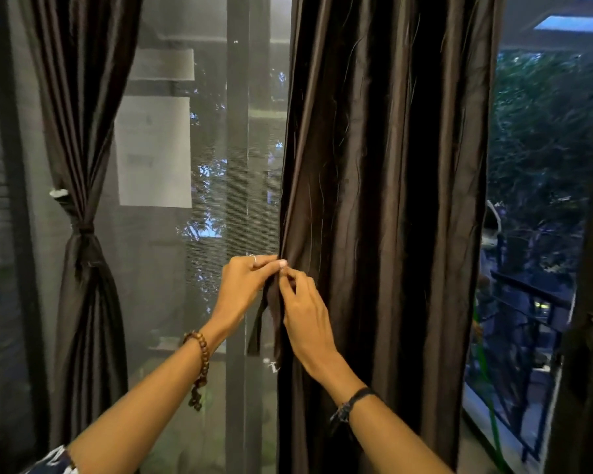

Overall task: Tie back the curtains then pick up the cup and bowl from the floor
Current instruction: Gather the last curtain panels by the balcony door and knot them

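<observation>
A dark brown curtain (387, 200) hangs loose in the middle of the window. At its left edge a narrow brown tie strap (255, 326) dangles down. My left hand (243, 285) pinches the top of that strap against the curtain edge. My right hand (302, 313) is right beside it, fingertips pinching the same fold of fabric. On the left, a second brown curtain (83, 234) is gathered and bound at its middle by a tie (83, 229). The cup and bowl are out of view.
A sheer grey mesh screen (199, 200) covers the window between the two curtains. To the right an open gap shows trees and a dark metal railing (534, 302). Another dark curtain edge (589, 354) hangs at the far right.
</observation>
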